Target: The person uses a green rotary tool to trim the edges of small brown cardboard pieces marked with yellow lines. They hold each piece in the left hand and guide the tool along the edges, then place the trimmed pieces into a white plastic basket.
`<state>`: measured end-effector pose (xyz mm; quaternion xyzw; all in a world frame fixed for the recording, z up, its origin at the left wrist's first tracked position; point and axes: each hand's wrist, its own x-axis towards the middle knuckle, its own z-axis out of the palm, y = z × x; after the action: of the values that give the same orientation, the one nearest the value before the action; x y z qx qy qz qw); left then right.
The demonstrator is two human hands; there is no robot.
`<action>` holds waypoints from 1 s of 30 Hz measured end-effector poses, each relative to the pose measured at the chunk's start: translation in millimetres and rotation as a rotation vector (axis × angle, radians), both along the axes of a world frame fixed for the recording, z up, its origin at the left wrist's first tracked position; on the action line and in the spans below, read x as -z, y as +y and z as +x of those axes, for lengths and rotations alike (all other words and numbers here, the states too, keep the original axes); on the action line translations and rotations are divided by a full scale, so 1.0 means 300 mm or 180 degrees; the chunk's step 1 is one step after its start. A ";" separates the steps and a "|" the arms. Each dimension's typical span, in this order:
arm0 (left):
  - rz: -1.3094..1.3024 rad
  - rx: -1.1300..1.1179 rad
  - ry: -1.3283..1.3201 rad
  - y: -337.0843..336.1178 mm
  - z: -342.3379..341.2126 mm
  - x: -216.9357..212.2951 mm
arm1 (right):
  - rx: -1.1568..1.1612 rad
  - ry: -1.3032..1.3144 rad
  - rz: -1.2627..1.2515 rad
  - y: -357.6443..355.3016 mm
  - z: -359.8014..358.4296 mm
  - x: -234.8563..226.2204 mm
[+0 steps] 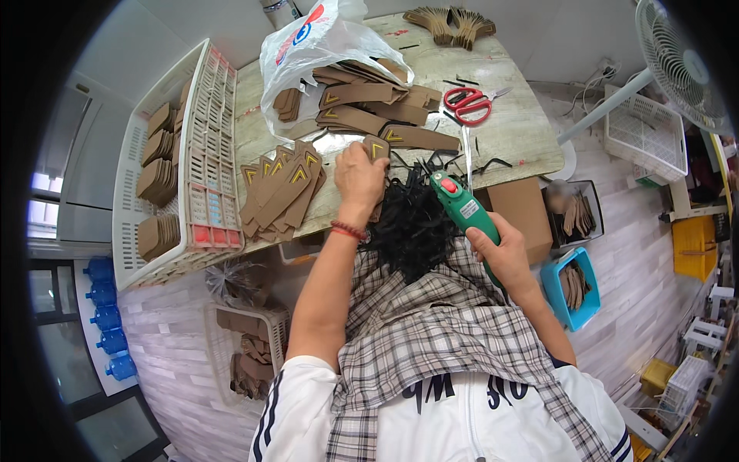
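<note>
A: Hard to make out in places?

B: Yes. Can see only parts of the brown strip (376, 146), covered across its middle by the left hand (359, 175). Can't tell the tip of the green tool (459, 204) from the black scraps (412, 219) behind it.

A: Doing what with the hands?

B: Holding the strip with the left, fingers curled over it, at the near edge of the table (531, 138), just left of the scraps. Wrapped round the tool with the right hand (504, 250).

A: And looking like what?

B: Flat, matt brown, rounded at the far end, with a yellow V-shaped mark.

A: Labelled anywhere?

B: On the tool, with a white sticker too small to read; on the crumpled plastic bag (331, 38), with red and blue printing.
</note>
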<state>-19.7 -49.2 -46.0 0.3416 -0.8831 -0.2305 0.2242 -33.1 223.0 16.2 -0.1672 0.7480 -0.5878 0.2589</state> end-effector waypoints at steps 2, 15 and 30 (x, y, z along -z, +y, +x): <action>0.0247 -0.0171 0.0239 0.014 -0.037 0.023 | 0.0006 0.0073 -0.0009 0.001 0.000 -0.005; 0.2963 0.0177 0.3113 0.042 0.006 -0.082 | 0.0141 0.0294 -0.0134 -0.043 -0.002 0.002; 0.4517 0.0370 0.3232 0.196 0.001 -0.145 | 0.0161 0.0145 -0.0195 -0.037 -0.011 -0.029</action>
<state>-19.6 9.7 -2.4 0.2110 -0.3406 -0.8612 0.3128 -36.3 212.0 24.8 -0.1694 0.7393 -0.6128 0.2216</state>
